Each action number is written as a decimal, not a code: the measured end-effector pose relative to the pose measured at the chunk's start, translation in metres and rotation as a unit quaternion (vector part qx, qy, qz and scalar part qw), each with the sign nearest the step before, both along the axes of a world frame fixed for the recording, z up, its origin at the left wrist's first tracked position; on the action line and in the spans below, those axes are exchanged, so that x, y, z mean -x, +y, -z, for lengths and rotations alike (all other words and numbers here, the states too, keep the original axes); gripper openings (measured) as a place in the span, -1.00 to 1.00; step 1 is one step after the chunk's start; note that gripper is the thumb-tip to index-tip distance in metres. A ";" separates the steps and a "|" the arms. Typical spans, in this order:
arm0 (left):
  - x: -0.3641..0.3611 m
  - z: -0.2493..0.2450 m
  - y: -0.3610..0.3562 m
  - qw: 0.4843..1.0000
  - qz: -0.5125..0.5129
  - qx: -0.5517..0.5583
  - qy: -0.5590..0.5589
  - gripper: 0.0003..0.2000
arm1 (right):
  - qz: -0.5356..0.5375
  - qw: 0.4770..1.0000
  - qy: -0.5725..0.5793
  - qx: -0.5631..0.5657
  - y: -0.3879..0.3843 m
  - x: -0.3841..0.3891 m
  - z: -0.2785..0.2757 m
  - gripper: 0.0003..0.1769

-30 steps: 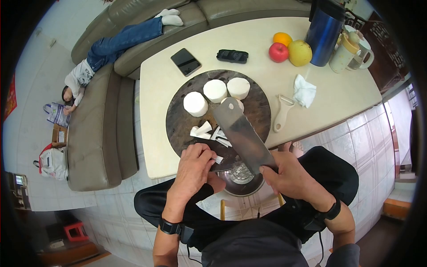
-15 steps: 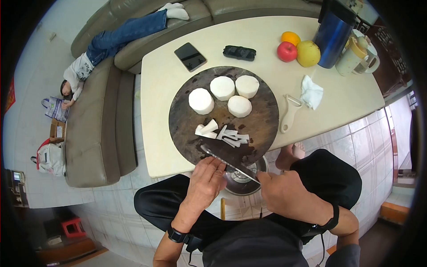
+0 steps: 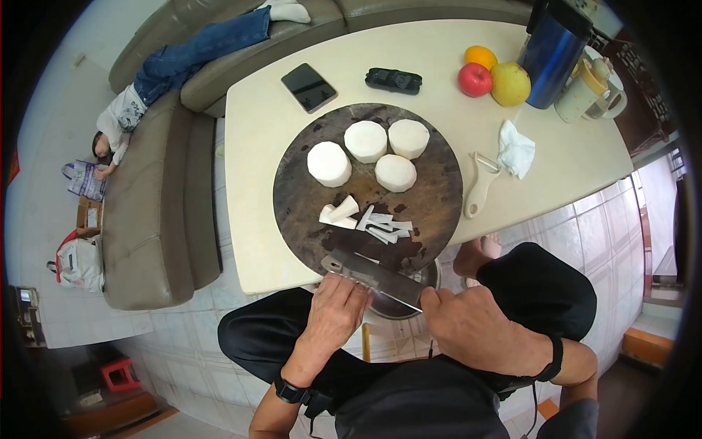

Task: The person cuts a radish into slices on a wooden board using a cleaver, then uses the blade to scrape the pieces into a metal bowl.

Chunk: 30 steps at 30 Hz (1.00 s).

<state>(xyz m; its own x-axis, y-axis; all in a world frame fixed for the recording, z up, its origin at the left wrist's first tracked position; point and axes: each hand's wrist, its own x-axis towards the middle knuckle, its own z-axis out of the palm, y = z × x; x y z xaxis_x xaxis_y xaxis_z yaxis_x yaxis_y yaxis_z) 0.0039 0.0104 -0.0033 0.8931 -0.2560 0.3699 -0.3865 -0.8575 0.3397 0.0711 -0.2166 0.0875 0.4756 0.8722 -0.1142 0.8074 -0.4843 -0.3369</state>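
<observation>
A cleaver [image 3: 380,279] lies across the near rim of the round chopping board [image 3: 431,183], its broad face turned up. My right hand [image 3: 472,325] is closed round its handle. Against the blade's near edge, the fingers of my left hand [image 3: 338,311] are pressed together; what they hold, if anything, is hidden. Just beyond the blade lie several thin white strips [image 3: 384,227] and a few thicker white wedges [image 3: 341,212]. Farther back stand several thick, peeled white rounds, like radish, one of them the left round [image 3: 329,164].
A metal bowl [image 3: 433,276] sits below the table edge, partly hidden. Right of the board are a peeler [image 3: 480,186] and crumpled tissue [image 3: 516,150]. Behind lie a phone [image 3: 309,88], a black packet [image 3: 394,81], fruit [image 3: 510,84] and a blue flask [image 3: 553,62]. A person [image 3: 124,110] lies on the sofa.
The cleaver has rolled from nearly edge-on to showing its broad face. Both hands stay close to where they were, and the white pieces have not moved on the board.
</observation>
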 end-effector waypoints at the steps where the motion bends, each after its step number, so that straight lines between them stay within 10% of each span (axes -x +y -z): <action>1: 0.000 0.001 0.000 1.000 0.001 0.003 -0.005 -0.81 | -0.004 1.000 0.004 -0.004 0.001 -0.002 0.000 -0.62; 30: 0.003 -0.002 -0.003 1.000 -0.008 0.014 0.018 -0.74 | 0.030 0.999 0.003 -0.034 0.033 0.002 0.017 -0.74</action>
